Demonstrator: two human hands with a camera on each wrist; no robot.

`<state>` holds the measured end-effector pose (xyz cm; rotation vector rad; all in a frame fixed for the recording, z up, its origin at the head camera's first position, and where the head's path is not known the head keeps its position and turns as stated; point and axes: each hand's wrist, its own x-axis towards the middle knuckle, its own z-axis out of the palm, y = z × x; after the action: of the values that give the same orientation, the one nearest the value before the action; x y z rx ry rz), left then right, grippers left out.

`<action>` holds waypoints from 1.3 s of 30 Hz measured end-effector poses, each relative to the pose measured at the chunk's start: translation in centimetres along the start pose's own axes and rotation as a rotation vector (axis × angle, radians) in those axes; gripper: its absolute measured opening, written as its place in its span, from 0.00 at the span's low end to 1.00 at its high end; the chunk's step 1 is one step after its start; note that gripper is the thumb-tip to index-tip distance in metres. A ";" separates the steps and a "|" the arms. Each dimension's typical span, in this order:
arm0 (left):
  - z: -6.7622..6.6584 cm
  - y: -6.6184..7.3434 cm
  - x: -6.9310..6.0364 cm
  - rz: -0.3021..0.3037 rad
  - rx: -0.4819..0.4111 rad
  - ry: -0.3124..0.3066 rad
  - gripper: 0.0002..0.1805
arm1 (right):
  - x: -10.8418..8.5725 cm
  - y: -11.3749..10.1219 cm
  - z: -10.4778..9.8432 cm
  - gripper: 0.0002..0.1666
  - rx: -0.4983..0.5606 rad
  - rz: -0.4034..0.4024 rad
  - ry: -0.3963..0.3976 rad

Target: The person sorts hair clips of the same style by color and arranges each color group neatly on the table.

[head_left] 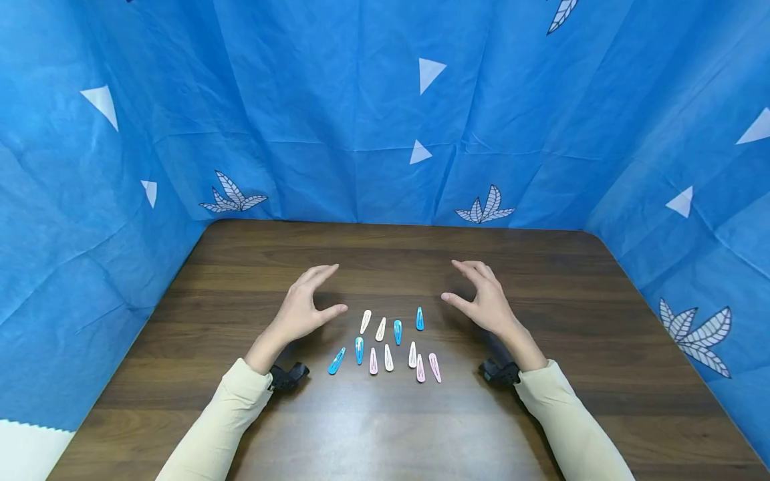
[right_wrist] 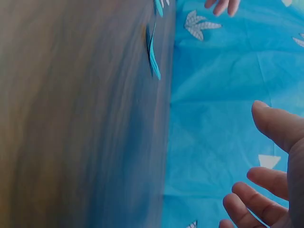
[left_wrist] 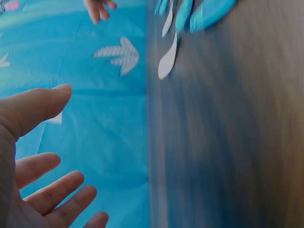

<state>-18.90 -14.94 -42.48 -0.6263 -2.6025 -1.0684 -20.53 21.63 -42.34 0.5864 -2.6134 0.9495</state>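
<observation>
Several snap hair clips in blue, cream and pink lie loosely spread on the wooden table between my hands. My left hand hovers left of them with thumb and fingers spread apart, nearest to a cream hair clip and a blue hair clip. On the other side my right hand hovers the same way, nearest to another blue hair clip. A pink hair clip lies at the right end of the front group. Neither hand touches anything. Both wrist views show empty palms, with a few clips at the top.
The brown wooden table has rounded far corners. A blue curtain with white triangles and leaf prints hangs behind it and along both sides. Black wrist cameras are strapped under the cream sleeves.
</observation>
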 end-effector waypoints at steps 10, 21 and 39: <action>3.2 3.3 0.5 0.056 -0.004 -0.049 0.37 | -0.3 -0.4 1.7 0.40 0.114 0.009 -0.097; 6.0 5.3 0.9 0.009 -0.015 -0.187 0.34 | -0.8 -0.7 2.9 0.37 0.178 0.014 -0.193; 8.4 5.2 1.1 0.019 0.000 -0.241 0.30 | -1.5 -0.1 4.5 0.34 0.173 -0.017 -0.240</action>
<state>-17.98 -5.34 -44.80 -0.8252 -2.7915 -1.0446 -19.81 19.01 -46.16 0.8111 -2.7445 1.1742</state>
